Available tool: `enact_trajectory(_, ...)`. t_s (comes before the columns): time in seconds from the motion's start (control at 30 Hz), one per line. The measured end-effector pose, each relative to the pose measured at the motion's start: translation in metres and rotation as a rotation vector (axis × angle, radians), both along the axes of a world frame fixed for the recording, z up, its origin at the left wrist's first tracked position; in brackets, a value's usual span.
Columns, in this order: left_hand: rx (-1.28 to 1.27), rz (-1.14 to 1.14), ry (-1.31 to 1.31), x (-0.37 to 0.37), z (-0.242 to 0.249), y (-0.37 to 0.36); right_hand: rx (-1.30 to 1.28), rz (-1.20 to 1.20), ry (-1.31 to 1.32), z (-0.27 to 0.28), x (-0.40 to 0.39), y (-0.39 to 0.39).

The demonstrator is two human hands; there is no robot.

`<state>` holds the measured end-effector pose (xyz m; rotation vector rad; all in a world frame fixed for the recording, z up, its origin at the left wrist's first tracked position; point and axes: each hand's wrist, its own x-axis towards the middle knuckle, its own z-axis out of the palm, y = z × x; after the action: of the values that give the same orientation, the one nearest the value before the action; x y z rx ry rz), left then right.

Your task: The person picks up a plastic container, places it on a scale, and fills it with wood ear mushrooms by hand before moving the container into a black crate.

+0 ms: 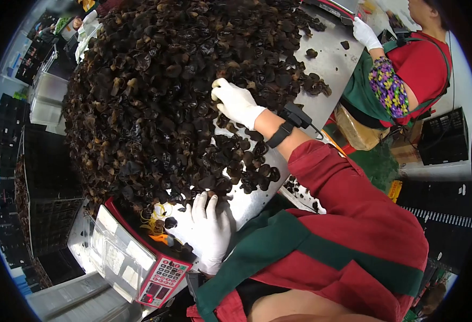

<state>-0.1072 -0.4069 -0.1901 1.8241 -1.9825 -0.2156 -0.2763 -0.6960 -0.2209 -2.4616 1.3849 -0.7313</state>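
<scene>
A large heap of dark brown, curled fungus pieces [161,91] covers much of the metal table [322,70]. My right hand [236,102], in a white glove, reaches to the heap's near side with its fingers curled; whatever they hold is hidden. My left hand [210,228], also gloved in white, lies nearer to me at the heap's lower edge, its fingers spread and its fingertips beside loose pieces. Yellow rubber bands [156,219] and an orange-handled tool [162,238] lie left of that hand, by a red scale [163,279] with a keypad.
At the upper right a co-worker [418,70] in a red top and green apron has a gloved hand at another scale [335,8]. Black crates [53,188] stand on the left, and another black crate [444,137] on the right. A further person [88,32] is at the upper left.
</scene>
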Motion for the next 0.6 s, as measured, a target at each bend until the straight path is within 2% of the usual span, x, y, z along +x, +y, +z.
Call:
enact_trajectory(0.2,0.051,0.048,0.051,0.006,0.010,0.006,0.118,0.071,-0.142,0.003,-0.005,0.016)
enact_trajectory(0.4,0.061,0.040,0.049,0.006,0.010,0.008,0.198,-0.012,-0.295,0.010,-0.013,0.029)
enact_trajectory(0.47,0.046,0.049,0.052,0.007,0.006,0.009,0.612,0.005,-0.817,0.018,-0.013,0.032)
enact_trajectory(0.6,0.026,0.049,0.053,0.008,0.006,0.012,0.691,-0.027,-0.941,0.031,-0.037,0.051)
